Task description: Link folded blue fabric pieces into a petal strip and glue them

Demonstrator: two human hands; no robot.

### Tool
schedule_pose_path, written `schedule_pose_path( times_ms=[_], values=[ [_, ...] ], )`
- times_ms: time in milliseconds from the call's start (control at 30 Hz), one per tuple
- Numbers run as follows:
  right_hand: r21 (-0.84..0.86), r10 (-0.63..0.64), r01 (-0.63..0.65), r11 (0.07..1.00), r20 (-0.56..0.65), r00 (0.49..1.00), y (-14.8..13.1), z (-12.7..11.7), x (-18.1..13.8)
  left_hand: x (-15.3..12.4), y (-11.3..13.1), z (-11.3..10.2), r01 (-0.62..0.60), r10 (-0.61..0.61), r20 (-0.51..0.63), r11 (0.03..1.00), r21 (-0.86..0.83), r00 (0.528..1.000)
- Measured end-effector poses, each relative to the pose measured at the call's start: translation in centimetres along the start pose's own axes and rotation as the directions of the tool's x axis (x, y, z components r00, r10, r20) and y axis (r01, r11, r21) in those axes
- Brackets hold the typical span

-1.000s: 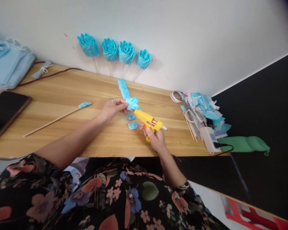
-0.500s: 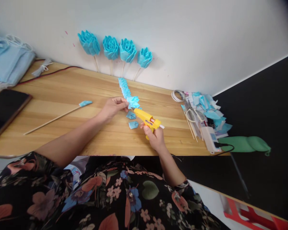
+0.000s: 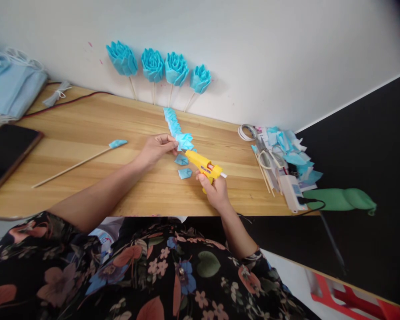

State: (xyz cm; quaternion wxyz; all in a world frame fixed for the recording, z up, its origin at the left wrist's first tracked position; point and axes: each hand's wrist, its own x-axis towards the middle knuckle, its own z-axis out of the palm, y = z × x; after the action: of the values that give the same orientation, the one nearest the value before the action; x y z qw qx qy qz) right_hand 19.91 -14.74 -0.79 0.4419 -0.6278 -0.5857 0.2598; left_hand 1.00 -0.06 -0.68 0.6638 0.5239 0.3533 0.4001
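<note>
Between the thumb and fingers of my left hand (image 3: 160, 148) is a light blue folded flower piece (image 3: 185, 142), held over the middle of the table. My right hand (image 3: 215, 189) is wrapped around the handle of a yellow hot glue gun (image 3: 203, 164). The gun's nozzle points left, close under the flower piece; whether it touches cannot be made out. Folded blue petals (image 3: 185, 173) lie just below the nozzle. Behind the flower piece, a row of folded petals (image 3: 172, 121) runs back toward the wall.
Blue flowers on sticks (image 3: 152, 65) lean against the wall. Left lie a stick with a blue tip (image 3: 76, 168), a phone (image 3: 11, 155) and face masks (image 3: 13, 89). Right are tape (image 3: 247, 132), scissors (image 3: 270, 160), blue scraps (image 3: 291, 151), a power strip (image 3: 291, 193) and a green pouch (image 3: 340, 200).
Almost nothing differs. The view has shifted very slightly, while both hands keep their hold and the nozzle stays close beneath the flower piece.
</note>
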Motion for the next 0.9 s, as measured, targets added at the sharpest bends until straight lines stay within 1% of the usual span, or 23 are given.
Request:
schedule_pose_path(
  times_ms=[333,600,900],
  values=[
    [-0.02,0.018,-0.018,1.0,-0.016,1.0,-0.46,-0.63,-0.06,0.14,-0.12,-0.05,-0.001,0.001,-0.021,1.0,-0.005,1.0],
    [-0.007,0.021,-0.021,1.0,-0.043,0.999,-0.08,-0.76,-0.2,0.25,-0.29,-0.2,-0.021,0.02,-0.024,1.0,-0.024,1.0],
    [0.016,0.021,-0.02,1.0,-0.063,0.998,-0.13,-0.9,-0.16,0.19,-0.11,-0.18,-0.012,0.012,-0.032,1.0,-0.018,0.999]
  ],
)
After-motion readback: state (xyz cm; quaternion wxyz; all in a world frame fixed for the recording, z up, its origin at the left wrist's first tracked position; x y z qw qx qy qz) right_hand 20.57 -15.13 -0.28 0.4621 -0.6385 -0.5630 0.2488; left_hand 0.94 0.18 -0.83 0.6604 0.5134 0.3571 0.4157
